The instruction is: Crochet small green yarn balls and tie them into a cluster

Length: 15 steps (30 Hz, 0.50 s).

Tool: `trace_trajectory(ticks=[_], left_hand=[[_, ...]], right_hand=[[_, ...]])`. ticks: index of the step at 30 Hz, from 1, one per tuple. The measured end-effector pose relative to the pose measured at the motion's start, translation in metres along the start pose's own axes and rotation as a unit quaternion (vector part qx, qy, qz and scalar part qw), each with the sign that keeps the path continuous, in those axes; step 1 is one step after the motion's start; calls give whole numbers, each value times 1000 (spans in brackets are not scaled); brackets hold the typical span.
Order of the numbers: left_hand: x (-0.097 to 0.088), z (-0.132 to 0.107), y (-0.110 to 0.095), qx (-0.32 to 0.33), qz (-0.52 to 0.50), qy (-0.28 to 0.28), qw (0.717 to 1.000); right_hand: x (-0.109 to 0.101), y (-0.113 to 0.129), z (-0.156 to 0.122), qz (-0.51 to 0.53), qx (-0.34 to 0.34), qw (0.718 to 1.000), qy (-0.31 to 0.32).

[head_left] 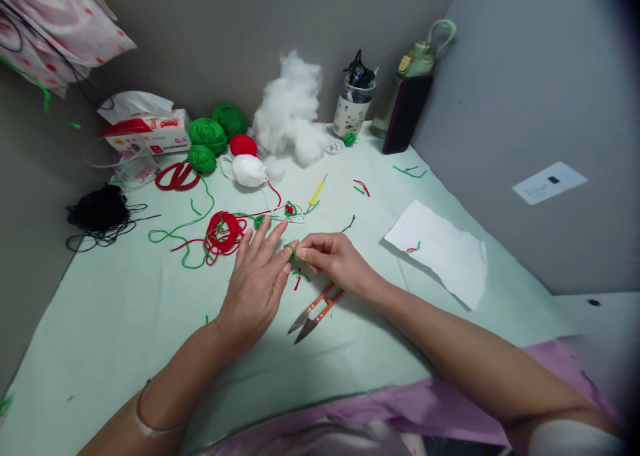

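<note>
My left hand [257,276] hovers flat over the pale green table [125,323], fingers stretched out toward a tangle of red yarn [223,233]. My right hand [333,257] is closed in a pinch on a small green yarn piece [291,249], right at the left hand's fingertips. Orange thread snips [315,313] lie on the table just below my right hand. A short red scrap [298,283] lies between the hands. Loose green yarn [175,233] trails left from the red tangle.
At the back are green yarn balls [207,135], a red ball [243,145], a white ball [249,171], white stuffing [290,113], red scissors [175,176], a tissue box [150,133], a pen jar [353,109] and a bottle [415,69]. Black yarn [100,209] lies left, white paper [440,249] right, a yellow crochet hook [317,193] mid-table.
</note>
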<state>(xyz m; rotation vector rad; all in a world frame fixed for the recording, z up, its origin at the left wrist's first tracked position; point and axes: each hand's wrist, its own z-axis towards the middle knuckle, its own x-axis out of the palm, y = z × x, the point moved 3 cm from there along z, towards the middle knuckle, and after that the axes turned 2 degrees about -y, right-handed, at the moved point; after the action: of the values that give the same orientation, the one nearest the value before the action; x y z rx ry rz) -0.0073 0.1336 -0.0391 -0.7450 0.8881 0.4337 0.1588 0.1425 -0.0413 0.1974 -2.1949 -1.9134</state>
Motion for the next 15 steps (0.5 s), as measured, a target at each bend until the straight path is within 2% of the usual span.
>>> trace_trajectory(ticks=[15], left_hand=[[1, 0, 2, -9, 8, 41, 999]], right_hand=[[-3, -4, 2, 5, 34, 999, 7]])
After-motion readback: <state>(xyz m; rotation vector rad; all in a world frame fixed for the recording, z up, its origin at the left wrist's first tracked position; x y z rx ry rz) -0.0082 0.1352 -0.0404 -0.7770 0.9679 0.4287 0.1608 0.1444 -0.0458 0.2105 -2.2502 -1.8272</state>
